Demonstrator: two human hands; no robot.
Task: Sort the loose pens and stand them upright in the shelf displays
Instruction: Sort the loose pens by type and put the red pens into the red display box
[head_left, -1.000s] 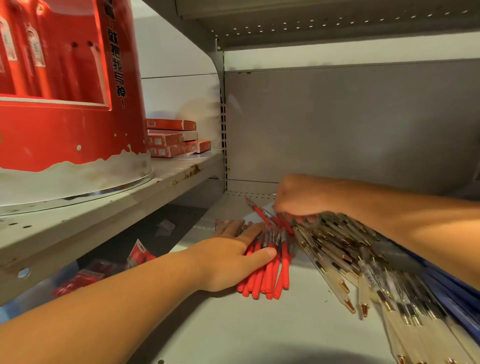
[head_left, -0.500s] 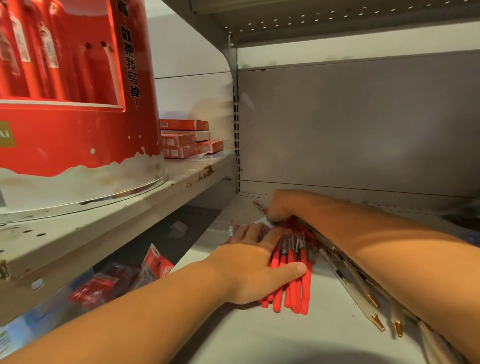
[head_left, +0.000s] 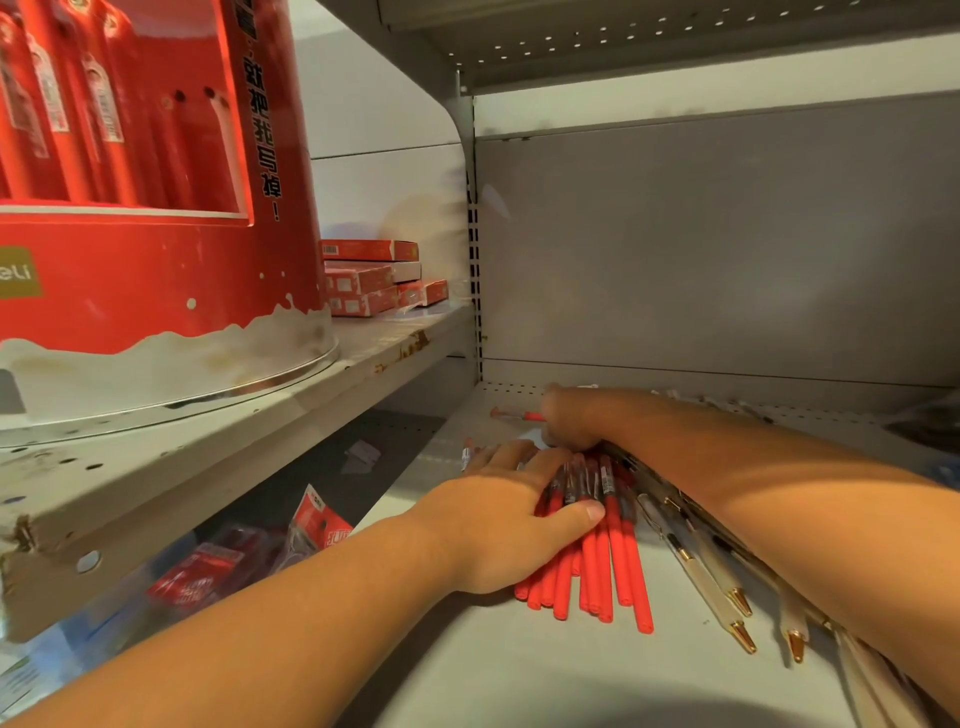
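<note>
A bundle of red pens (head_left: 608, 566) lies flat on the grey shelf (head_left: 519, 670). My left hand (head_left: 498, 525) rests on the bundle's left side, fingers stretched forward and thumb laid across the pens. Behind it my right hand (head_left: 571, 423) is curled at the pens' far ends and pinches a single red pen (head_left: 511, 414) that pokes out to the left. Several cream pens with gold tips (head_left: 711, 571) lie to the right, partly hidden under my right forearm.
A big red round pen display (head_left: 156, 234) stands on the higher shelf at the left, with stacked red boxes (head_left: 369, 280) behind it. Red packets (head_left: 311, 525) lie on the lower shelf at the left. The grey back wall (head_left: 727, 249) closes the bay.
My right hand has moved back and left along the shelf, curling round a pen, its forearm now covering most cream pens. My left hand stays on the red bundle. The view moved closer.
</note>
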